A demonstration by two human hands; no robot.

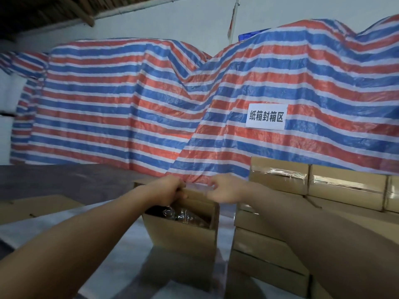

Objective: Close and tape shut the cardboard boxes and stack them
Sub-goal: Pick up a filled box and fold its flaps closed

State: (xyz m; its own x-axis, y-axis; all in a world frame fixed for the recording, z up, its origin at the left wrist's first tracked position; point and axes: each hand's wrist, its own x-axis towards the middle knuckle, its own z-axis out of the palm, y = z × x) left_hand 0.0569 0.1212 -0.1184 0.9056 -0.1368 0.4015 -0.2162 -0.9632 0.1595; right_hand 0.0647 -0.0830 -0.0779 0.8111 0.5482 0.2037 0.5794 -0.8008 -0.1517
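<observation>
A small open cardboard box (pixel 183 234) stands on the table in front of me, with dark plastic-wrapped goods (pixel 183 214) showing inside. My left hand (pixel 170 188) grips the box's far flap (pixel 196 196) at its upper left edge. My right hand (pixel 224 188) pinches the same flap at its right end, fingers curled. To the right, taped boxes (pixel 280 178) are stacked in rows, and more stacked boxes (pixel 259 251) sit under my right forearm.
A red, white and blue striped tarp (pixel 151 104) covers a large pile behind the table, with a white paper sign (pixel 266 117) on it. Flat cardboard (pixel 32 208) lies at the left. The table top (pixel 108 244) is pale and glossy.
</observation>
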